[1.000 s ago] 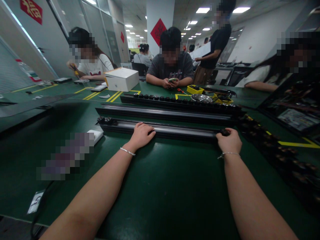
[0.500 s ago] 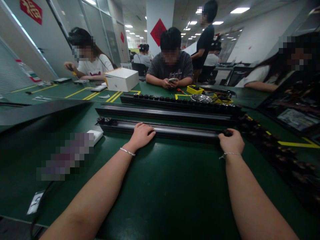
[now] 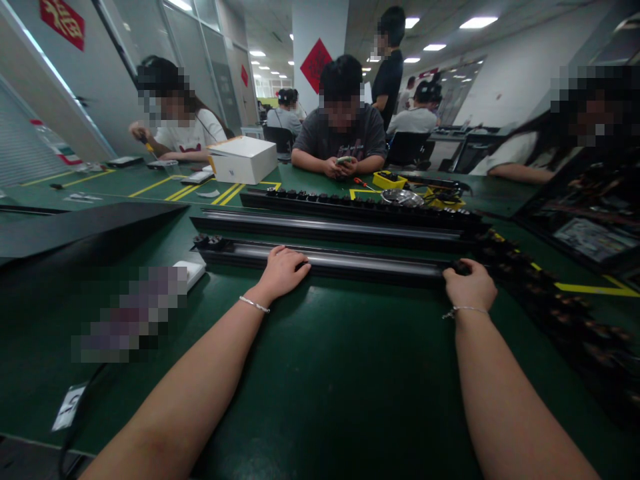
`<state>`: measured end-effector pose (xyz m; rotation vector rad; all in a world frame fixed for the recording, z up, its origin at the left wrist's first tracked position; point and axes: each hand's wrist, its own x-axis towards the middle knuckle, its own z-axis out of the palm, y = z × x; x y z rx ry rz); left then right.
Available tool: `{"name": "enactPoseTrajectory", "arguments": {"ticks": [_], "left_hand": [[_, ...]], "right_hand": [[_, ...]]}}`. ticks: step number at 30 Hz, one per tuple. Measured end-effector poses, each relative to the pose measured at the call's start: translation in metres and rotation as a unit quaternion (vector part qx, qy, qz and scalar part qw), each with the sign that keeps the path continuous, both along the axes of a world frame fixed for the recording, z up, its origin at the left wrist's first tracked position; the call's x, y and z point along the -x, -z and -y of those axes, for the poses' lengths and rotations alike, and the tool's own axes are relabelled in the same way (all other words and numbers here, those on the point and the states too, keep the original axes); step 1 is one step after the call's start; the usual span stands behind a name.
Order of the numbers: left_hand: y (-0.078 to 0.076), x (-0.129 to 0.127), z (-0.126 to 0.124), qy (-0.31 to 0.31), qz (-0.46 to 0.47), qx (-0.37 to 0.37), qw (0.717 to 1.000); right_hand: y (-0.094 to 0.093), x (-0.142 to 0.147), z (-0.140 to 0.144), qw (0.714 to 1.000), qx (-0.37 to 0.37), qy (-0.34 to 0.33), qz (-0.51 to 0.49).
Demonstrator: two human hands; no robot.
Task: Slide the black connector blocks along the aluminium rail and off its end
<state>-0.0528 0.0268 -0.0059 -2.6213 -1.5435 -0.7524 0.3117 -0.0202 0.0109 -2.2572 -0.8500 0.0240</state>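
- Black metal with a silvery strip along its top: the nearest rail [image 3: 345, 263] lies across the green table mat [image 3: 320, 373], closest of three parallel bars, with the plain second rail [image 3: 325, 225] just behind it and a knob-studded rail [image 3: 350, 203] beyond that.
- My left hand [image 3: 283, 270] rests palm-down near the rail's middle, fingers curled over its top edge and pressing, not wrapped round.
- My right hand [image 3: 470, 285] is clenched on the right end, fingertips on a small black knob [image 3: 457, 268] there.
- I judge it stiff, fairly heavy for its length and smooth-faced, so it may slide on the mat.
- I'd grip it wide apart, both hands under the edges, clear of the knobs at the left end [image 3: 210, 241].
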Motion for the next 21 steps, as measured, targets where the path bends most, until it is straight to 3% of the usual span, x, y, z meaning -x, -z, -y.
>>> {"name": "enactPoseTrajectory", "arguments": {"ticks": [14,21], "left_hand": [[-0.001,0.000,0.001,-0.001,0.001,0.002,1.000],[-0.001,0.001,0.001,0.002,0.004,0.003,1.000]], "right_hand": [[0.006,-0.019,-0.002,0.998,-0.020,0.054,-0.014],[0.010,-0.037,0.006,0.991,-0.098,0.085,0.022]]}}
